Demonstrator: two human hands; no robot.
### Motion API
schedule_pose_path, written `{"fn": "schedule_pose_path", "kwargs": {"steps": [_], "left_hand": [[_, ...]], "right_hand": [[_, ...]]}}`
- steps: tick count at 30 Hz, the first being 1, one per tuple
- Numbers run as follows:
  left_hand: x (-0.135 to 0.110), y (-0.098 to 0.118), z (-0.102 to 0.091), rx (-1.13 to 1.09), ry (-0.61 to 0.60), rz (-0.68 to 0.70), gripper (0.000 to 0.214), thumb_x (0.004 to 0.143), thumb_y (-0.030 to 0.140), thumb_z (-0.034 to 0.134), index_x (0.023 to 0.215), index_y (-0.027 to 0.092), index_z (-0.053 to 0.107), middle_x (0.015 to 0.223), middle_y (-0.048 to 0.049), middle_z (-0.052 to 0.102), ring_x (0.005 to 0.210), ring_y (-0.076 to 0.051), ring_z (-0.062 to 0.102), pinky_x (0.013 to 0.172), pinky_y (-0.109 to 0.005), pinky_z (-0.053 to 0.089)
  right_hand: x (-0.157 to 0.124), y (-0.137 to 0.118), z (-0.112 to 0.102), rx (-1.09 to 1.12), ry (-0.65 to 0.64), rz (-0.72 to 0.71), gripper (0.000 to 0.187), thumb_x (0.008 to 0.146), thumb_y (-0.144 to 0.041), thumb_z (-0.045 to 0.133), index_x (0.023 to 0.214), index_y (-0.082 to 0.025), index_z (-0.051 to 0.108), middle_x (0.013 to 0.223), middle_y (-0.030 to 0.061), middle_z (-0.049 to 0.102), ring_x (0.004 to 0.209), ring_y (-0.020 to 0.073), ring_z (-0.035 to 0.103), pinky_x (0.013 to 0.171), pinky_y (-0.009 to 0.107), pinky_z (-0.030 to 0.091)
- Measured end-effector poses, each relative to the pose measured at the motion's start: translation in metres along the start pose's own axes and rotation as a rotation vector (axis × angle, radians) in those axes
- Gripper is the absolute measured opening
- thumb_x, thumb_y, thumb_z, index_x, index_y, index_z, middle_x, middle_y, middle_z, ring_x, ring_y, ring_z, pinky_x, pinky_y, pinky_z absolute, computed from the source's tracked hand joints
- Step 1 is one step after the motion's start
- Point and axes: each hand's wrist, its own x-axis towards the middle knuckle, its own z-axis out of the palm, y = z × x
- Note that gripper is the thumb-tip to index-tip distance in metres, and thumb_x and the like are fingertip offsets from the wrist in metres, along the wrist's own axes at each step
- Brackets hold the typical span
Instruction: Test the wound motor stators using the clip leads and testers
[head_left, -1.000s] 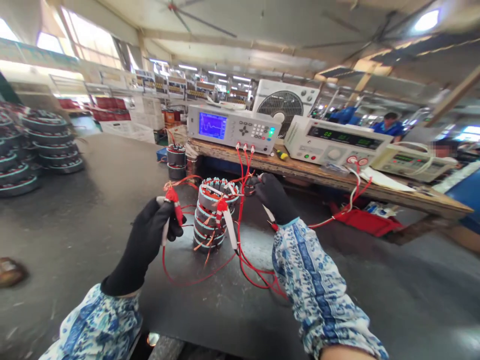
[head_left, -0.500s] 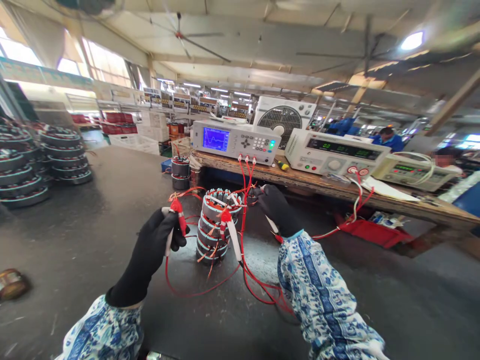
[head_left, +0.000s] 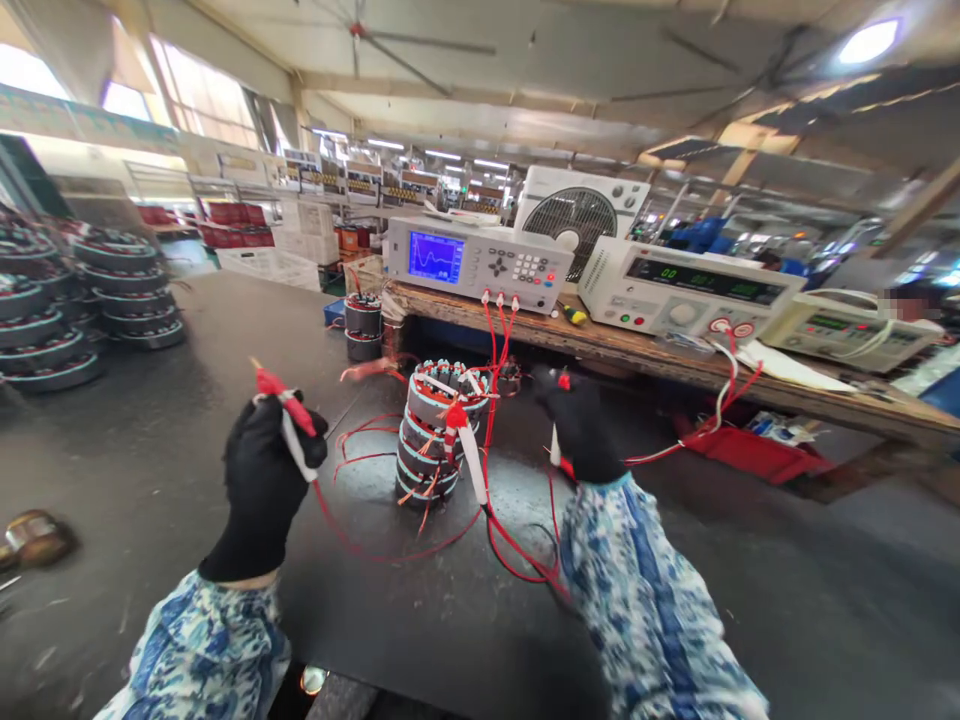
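A stacked motor stator (head_left: 439, 440) with copper-coloured windings and orange leads stands on the dark mat between my hands. A white test probe with a red clip (head_left: 461, 445) hangs on its front. My left hand (head_left: 264, 455), in a black glove, grips a red-and-white test probe (head_left: 294, 428) left of the stator, not touching it. My right hand (head_left: 581, 425), also gloved, holds a white probe (head_left: 555, 447) pointing down, right of the stator. Red test leads (head_left: 517, 560) loop across the mat from the probes to the instruments.
A wooden bench edge (head_left: 570, 350) carries a waveform analyzer (head_left: 480, 262), a safety tester (head_left: 686, 290), a smaller meter (head_left: 847, 335) and a fan (head_left: 577, 215). Stator stacks (head_left: 124, 290) stand far left. A red crate (head_left: 750, 455) sits under the bench. A co-worker (head_left: 911, 305) is far right.
My left hand has moved up and left, away from the stator, tilting its probe to point up-left. My right hand has drawn slightly back, and the view has shifted a little.
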Motion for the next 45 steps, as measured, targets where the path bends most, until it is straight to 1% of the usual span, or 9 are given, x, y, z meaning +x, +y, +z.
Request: {"fn": "schedule_pose_path", "kwargs": {"steps": [3,5,8,14,21,25,30,35,45], "left_hand": [[0.008,-0.005,0.003,0.108,-0.204,-0.063,0.040,0.086,0.060,0.068,0.076,0.022,0.062,0.056,-0.0006,0.062,0.043,-0.015,0.054,0.042,-0.026,0.044],[0.021,-0.011,0.009,0.196,-0.299,-0.089,0.039,0.090,0.056,0.066,0.074,0.020,0.064,0.057,-0.0032,0.065,0.044,-0.016,0.057,0.043,-0.025,0.045],[0.043,-0.022,0.016,0.218,-0.246,-0.125,0.037,0.091,0.050,0.059,0.073,0.019,0.064,0.060,-0.0056,0.067,0.047,-0.017,0.061,0.044,-0.026,0.047],[0.055,-0.031,0.010,0.223,-0.180,-0.229,0.031,0.087,0.045,0.062,0.073,0.018,0.065,0.064,-0.0070,0.069,0.047,-0.016,0.060,0.046,-0.026,0.049],[0.054,-0.033,0.007,0.233,-0.168,-0.232,0.029,0.086,0.046,0.064,0.077,0.019,0.066,0.064,-0.0079,0.069,0.048,-0.018,0.059,0.045,-0.028,0.048],[0.056,-0.037,0.004,0.238,-0.180,-0.225,0.031,0.087,0.049,0.064,0.077,0.020,0.067,0.064,-0.0072,0.069,0.049,-0.018,0.059,0.046,-0.028,0.048],[0.057,-0.040,0.003,0.240,-0.194,-0.228,0.031,0.087,0.049,0.064,0.076,0.020,0.067,0.063,-0.0074,0.069,0.049,-0.019,0.059,0.047,-0.029,0.049],[0.056,-0.039,0.004,0.258,-0.174,-0.208,0.030,0.085,0.048,0.065,0.072,0.021,0.067,0.062,-0.0085,0.069,0.048,-0.021,0.060,0.045,-0.030,0.049],[0.055,-0.034,0.001,0.320,-0.169,-0.175,0.033,0.086,0.051,0.065,0.074,0.021,0.066,0.063,-0.0063,0.071,0.048,-0.021,0.065,0.047,-0.030,0.052]], "right_hand": [[-0.037,-0.020,0.017,-0.016,-0.353,-0.074,0.042,0.079,-0.060,0.071,0.065,-0.022,0.059,0.066,0.0005,0.060,0.064,0.0161,0.049,0.063,0.030,0.038],[-0.055,-0.032,0.028,-0.044,-0.319,-0.115,0.035,0.078,-0.051,0.074,0.065,-0.023,0.059,0.070,0.0027,0.063,0.068,0.0175,0.052,0.067,0.031,0.040],[-0.077,-0.042,0.034,0.154,-0.233,-0.008,0.021,0.085,-0.041,0.065,0.075,-0.023,0.063,0.076,0.0037,0.066,0.072,0.0189,0.056,0.069,0.032,0.043],[-0.110,-0.035,0.032,0.337,-0.571,0.165,0.013,0.084,-0.035,0.062,0.082,-0.024,0.054,0.068,-0.0031,0.057,0.060,0.0142,0.048,0.057,0.027,0.036],[-0.100,-0.036,0.051,-0.026,-0.523,-0.019,0.019,0.081,-0.022,0.065,0.078,-0.025,0.046,0.063,-0.0065,0.048,0.057,0.0117,0.037,0.059,0.028,0.024],[-0.084,-0.036,0.035,0.045,-0.651,0.001,0.019,0.087,-0.030,0.068,0.078,-0.023,0.053,0.067,-0.0047,0.055,0.059,0.0119,0.044,0.058,0.026,0.029],[-0.085,-0.030,0.014,0.120,-0.521,0.025,0.018,0.086,-0.029,0.066,0.076,-0.023,0.052,0.066,-0.0050,0.054,0.060,0.0117,0.042,0.058,0.025,0.033],[-0.099,-0.027,0.029,0.417,-0.543,0.213,0.023,0.087,-0.043,0.071,0.092,-0.024,0.059,0.079,-0.0026,0.063,0.069,0.0144,0.053,0.063,0.027,0.044],[-0.083,-0.026,0.052,0.116,-0.556,-0.004,0.034,0.088,-0.045,0.074,0.073,-0.023,0.054,0.066,-0.0048,0.053,0.063,0.0130,0.045,0.060,0.027,0.035]]}}
